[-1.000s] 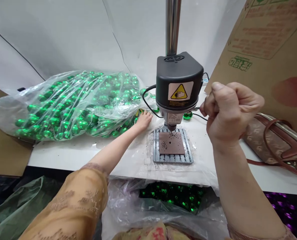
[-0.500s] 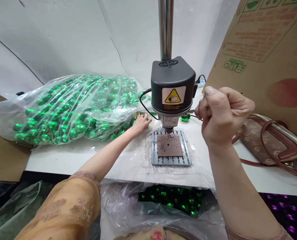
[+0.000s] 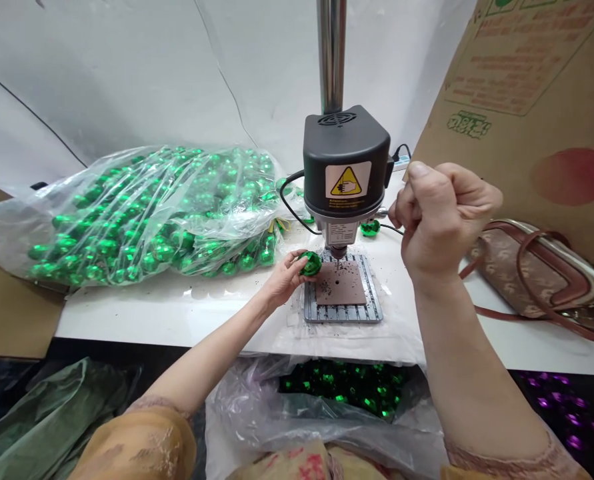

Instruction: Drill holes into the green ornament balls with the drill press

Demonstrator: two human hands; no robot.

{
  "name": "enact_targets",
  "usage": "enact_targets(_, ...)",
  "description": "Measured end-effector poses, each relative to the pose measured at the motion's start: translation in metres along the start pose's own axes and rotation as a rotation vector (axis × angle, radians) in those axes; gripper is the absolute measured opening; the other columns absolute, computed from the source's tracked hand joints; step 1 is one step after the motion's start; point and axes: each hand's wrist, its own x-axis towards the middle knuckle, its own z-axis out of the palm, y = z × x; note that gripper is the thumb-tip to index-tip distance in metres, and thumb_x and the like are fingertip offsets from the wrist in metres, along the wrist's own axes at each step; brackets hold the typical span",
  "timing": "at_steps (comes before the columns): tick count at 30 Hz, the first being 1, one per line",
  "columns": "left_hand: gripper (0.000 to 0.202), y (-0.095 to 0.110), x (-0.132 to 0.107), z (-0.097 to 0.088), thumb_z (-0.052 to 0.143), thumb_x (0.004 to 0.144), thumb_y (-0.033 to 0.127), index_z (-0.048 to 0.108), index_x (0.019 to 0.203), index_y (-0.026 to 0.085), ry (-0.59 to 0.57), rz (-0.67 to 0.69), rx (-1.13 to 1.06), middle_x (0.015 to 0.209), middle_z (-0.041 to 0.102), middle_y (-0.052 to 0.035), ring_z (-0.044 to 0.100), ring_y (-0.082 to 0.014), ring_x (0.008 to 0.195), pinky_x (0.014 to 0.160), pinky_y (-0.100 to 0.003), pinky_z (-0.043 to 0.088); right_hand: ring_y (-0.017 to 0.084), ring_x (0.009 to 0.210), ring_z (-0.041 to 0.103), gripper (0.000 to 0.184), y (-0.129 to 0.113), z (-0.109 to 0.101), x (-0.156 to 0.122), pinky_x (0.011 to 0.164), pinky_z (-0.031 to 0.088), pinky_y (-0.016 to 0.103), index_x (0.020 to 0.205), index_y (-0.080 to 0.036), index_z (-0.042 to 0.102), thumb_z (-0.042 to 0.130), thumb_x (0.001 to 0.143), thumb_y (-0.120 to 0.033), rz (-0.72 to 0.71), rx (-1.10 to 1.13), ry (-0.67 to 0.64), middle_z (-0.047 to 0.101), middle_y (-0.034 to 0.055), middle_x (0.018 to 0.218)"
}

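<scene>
A small bench drill with a black head (image 3: 347,160) stands on a steel column above a slotted grey base (image 3: 343,312) bearing a brown pad (image 3: 341,283). My left hand (image 3: 281,280) pinches a shiny green ball (image 3: 310,263) at the pad's left edge, just beside the drill bit. My right hand (image 3: 441,217) is a closed fist around the drill's thin lever handle at the head's right side. A clear plastic bag full of green balls (image 3: 141,213) lies on the white table (image 3: 141,310) to the left.
A large cardboard sheet (image 3: 531,100) leans at the right, with a brown handbag (image 3: 537,273) below it. One loose green ball (image 3: 370,228) lies behind the drill. Under the table's front edge an open bag (image 3: 347,390) holds more green balls; purple ones (image 3: 561,420) show lower right.
My left hand drew back from the bag of balls with one green ball pinched in it and brought it to the drill pad. My right fist stayed on the lever.
</scene>
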Motion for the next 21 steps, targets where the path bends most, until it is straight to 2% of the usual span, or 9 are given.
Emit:
enact_targets(4, 0.049, -0.009, 0.0, 0.009, 0.084, 0.072, 0.04, 0.051, 0.103, 0.022, 0.082, 0.071, -0.031, 0.095, 0.069, -0.0007, 0.07, -0.0172, 0.084, 0.084, -0.041, 0.06, 0.005, 0.037, 0.026, 0.048, 0.002, -0.002, 0.0, 0.041, 0.021, 0.03, 0.048, -0.022, 0.033, 0.062, 0.086, -0.022, -0.004, 0.0, -0.018, 0.029, -0.0074, 0.039)
enact_targets(8, 0.055, -0.021, 0.007, 0.014, 0.082, 0.074, 0.045, 0.056, 0.117, 0.022, 0.147, 0.212, 0.167, 0.101, 0.07, -0.0027, 0.068, -0.0172, 0.096, 0.091, -0.035, 0.053, 0.005, 0.038, 0.026, 0.05, 0.001, -0.003, -0.001, 0.043, 0.023, 0.03, 0.05, -0.022, 0.031, 0.062, 0.089, -0.029, -0.01, -0.049, -0.028, 0.031, -0.0067, 0.041)
enact_targets(11, 0.056, -0.031, 0.012, 0.017, 0.083, 0.073, 0.047, 0.061, 0.116, 0.02, 0.138, 0.272, 0.264, 0.104, 0.072, -0.0048, 0.067, -0.0178, 0.098, 0.091, -0.032, 0.051, 0.005, 0.04, 0.027, 0.052, 0.0, -0.003, -0.001, 0.044, 0.024, 0.03, 0.051, -0.022, 0.03, 0.062, 0.089, -0.035, -0.013, -0.084, -0.031, 0.031, -0.006, 0.041)
enact_targets(15, 0.053, -0.04, 0.015, 0.019, 0.087, 0.068, 0.046, 0.059, 0.104, 0.019, 0.119, 0.299, 0.239, 0.093, 0.071, -0.0026, 0.067, -0.0167, 0.09, 0.085, -0.031, 0.05, 0.005, 0.041, 0.027, 0.053, 0.001, -0.003, -0.001, 0.045, 0.026, 0.03, 0.052, -0.023, 0.029, 0.06, 0.09, -0.043, -0.03, -0.127, -0.045, 0.03, -0.0058, 0.041)
enact_targets(21, 0.051, -0.047, 0.015, 0.019, 0.09, 0.066, 0.042, 0.056, 0.097, 0.019, 0.076, 0.353, 0.329, 0.095, 0.069, -0.0029, 0.066, -0.0169, 0.092, 0.087, -0.031, 0.05, 0.005, 0.039, 0.026, 0.053, 0.002, -0.002, -0.001, 0.043, 0.022, 0.029, 0.051, -0.023, 0.03, 0.064, 0.088, -0.041, -0.031, -0.067, -0.022, 0.031, -0.0062, 0.042)
